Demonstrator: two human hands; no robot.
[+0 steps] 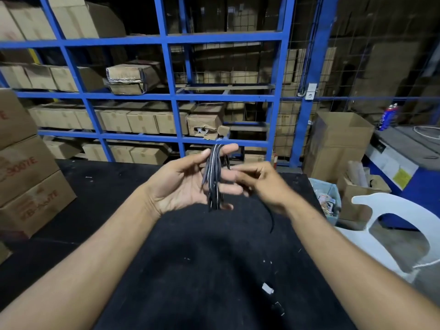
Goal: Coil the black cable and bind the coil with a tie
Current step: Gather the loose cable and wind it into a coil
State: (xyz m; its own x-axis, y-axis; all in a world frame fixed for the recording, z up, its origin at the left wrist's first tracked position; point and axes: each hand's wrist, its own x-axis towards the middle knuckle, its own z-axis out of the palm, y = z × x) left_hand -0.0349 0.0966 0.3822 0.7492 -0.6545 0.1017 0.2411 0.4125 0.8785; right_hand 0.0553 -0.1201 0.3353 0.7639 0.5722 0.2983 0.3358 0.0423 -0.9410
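The black cable [214, 177] is wound in several upright loops around the spread fingers of my left hand [188, 184], palm facing me, above the black table [190, 270]. My right hand [259, 184] is right beside the coil, fingers pinched on a strand of the cable. A loose tail [270, 215] curves down from under my right hand. A small white connector [267, 288] and a dark plug [278, 307] lie on the table near the front; whether they belong to this cable I cannot tell. No tie is visible.
A blue metal rack [166, 96] full of cardboard boxes stands behind the table. Stacked cartons [26, 177] sit at the left edge. At the right are a white plastic chair [402, 232], an open box [340, 144] and a bin of scraps [327, 198].
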